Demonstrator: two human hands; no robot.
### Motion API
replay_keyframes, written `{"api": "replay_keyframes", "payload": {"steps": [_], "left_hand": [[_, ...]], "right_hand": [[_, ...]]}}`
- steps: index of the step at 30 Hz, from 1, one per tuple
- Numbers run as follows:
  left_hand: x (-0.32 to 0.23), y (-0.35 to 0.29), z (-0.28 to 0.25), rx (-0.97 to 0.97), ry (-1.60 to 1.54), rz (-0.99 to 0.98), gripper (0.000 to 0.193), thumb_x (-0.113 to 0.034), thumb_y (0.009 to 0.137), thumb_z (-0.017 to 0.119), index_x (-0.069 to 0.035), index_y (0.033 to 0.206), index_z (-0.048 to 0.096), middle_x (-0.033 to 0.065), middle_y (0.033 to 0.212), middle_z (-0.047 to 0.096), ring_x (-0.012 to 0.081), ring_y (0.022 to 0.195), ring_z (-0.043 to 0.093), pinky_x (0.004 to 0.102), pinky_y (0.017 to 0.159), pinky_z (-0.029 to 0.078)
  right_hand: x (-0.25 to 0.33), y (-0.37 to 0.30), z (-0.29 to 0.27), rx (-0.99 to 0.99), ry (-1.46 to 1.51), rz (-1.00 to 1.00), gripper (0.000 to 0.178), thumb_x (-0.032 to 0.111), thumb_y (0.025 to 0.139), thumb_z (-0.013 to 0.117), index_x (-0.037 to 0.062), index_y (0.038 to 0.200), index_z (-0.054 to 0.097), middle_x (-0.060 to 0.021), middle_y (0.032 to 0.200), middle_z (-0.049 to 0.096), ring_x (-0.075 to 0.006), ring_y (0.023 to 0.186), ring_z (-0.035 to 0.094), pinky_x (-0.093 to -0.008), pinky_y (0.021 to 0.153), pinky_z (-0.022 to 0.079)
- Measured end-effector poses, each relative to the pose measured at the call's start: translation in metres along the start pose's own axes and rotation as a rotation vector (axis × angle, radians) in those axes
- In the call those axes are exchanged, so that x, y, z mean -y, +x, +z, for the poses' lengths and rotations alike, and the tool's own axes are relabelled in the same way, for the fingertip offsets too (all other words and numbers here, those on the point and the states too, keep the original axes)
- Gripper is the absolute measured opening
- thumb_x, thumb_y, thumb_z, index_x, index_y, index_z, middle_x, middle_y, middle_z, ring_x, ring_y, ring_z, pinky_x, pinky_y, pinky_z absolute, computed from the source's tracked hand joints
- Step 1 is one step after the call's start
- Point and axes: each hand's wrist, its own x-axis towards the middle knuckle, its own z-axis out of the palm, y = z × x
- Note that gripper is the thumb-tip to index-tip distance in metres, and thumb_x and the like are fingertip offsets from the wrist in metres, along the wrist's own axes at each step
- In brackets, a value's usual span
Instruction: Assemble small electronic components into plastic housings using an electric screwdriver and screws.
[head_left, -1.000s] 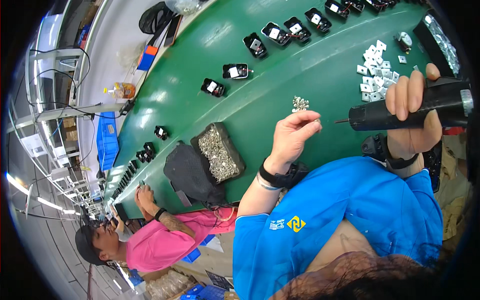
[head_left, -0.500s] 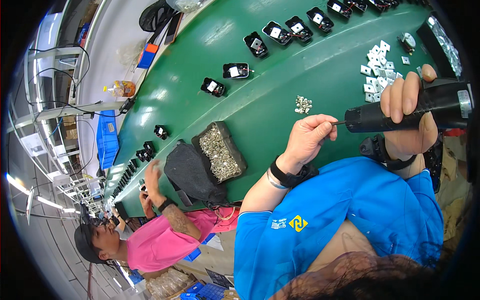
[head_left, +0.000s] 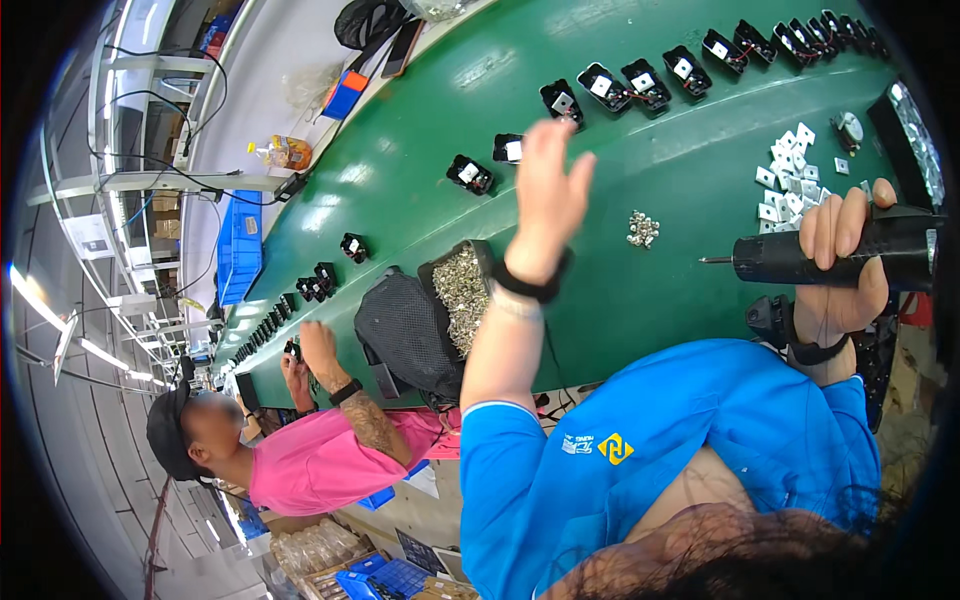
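Note:
My right hand [head_left: 848, 224] is wrapped round a black electric screwdriver [head_left: 772, 262], which lies level with its thin bit toward the left. My left hand [head_left: 550, 195] is stretched out over the green table, its thumb apart from the fingers and nothing visible in it. It partly hides a small black housing [head_left: 506, 148] with a white square plate inside. Just beyond the fingertips sits another black housing [head_left: 561, 100]. A small pile of screws [head_left: 643, 230] lies between my hands. White square plates [head_left: 786, 180] with holes are heaped beyond the screwdriver.
A dark tray of screws [head_left: 460, 300] stands beside a black mesh bag [head_left: 405, 335], left of my forearm. More black housings [head_left: 686, 72] line the table's far side. A co-worker in a pink shirt [head_left: 330, 455] works at the left. A blue bin [head_left: 240, 245] stands beyond.
My left hand has left the screwdriver's bit and swung up and left to the row of housings, its fingers opening from a pinch. My right hand still holds the screwdriver.

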Motion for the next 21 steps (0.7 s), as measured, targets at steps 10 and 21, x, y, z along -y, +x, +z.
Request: {"api": "replay_keyframes", "payload": {"steps": [10, 21], "left_hand": [[0.087, 0.053, 0.034, 0.324, 0.213, -0.105, 0.078, -0.011, 0.049, 0.075, 0.000, 0.115, 0.035, 0.0173, 0.120, 0.036, 0.0304, 0.110, 0.036, 0.0352, 0.092, 0.033], [-0.002, -0.013, 0.001, 0.163, -0.074, 0.022, 0.056, -0.017, 0.054, 0.073, 0.001, 0.098, 0.045, 0.0162, 0.101, 0.046, 0.0272, 0.093, 0.047, 0.0327, 0.080, 0.040]], "right_hand": [[0.002, -0.003, 0.000, -0.034, -0.031, -0.012, 0.048, 0.022, 0.073, 0.052, 0.0067, 0.113, 0.030, -0.0021, 0.070, 0.042, -0.0112, 0.057, 0.043, -0.0244, 0.053, 0.034], [0.001, -0.006, -0.013, 0.007, 0.003, 0.006, 0.051, 0.022, 0.074, 0.052, 0.0053, 0.116, 0.029, -0.0028, 0.071, 0.042, -0.0110, 0.058, 0.043, -0.0241, 0.054, 0.034]]}}
